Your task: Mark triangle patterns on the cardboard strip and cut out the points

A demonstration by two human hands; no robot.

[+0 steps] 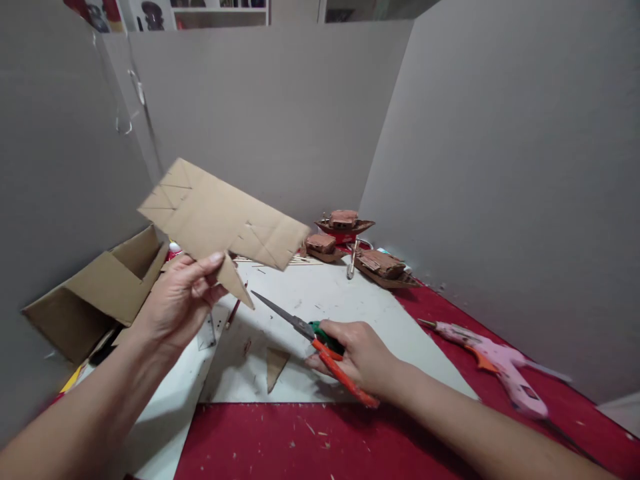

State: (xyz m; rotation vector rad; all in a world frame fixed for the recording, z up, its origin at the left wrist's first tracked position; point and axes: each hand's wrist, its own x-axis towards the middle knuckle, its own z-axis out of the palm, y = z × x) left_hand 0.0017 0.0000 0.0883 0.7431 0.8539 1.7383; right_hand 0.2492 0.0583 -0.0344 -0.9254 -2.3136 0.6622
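Observation:
My left hand (183, 293) pinches the lower edge of a flat piece of cardboard (215, 213), raised and tilted above the table. Pencil lines cross both ends of the sheet, and a pointed strip (236, 283) hangs down beside my fingers; whether it is still joined to the sheet I cannot tell. In my right hand (353, 357) are scissors (330, 360) with one orange and one green handle. Their blades look closed, with the tip just right of the strip and apart from it. A small cardboard triangle (276, 367) lies on the white board (325, 300) below.
Several brown model boats (383, 263) stand at the back right. A pink glue gun (495, 367) rests on the red cloth (260, 440) at the right. An open cardboard box (110, 287) sits at the left. Grey panels (260, 100) wall in the back and sides.

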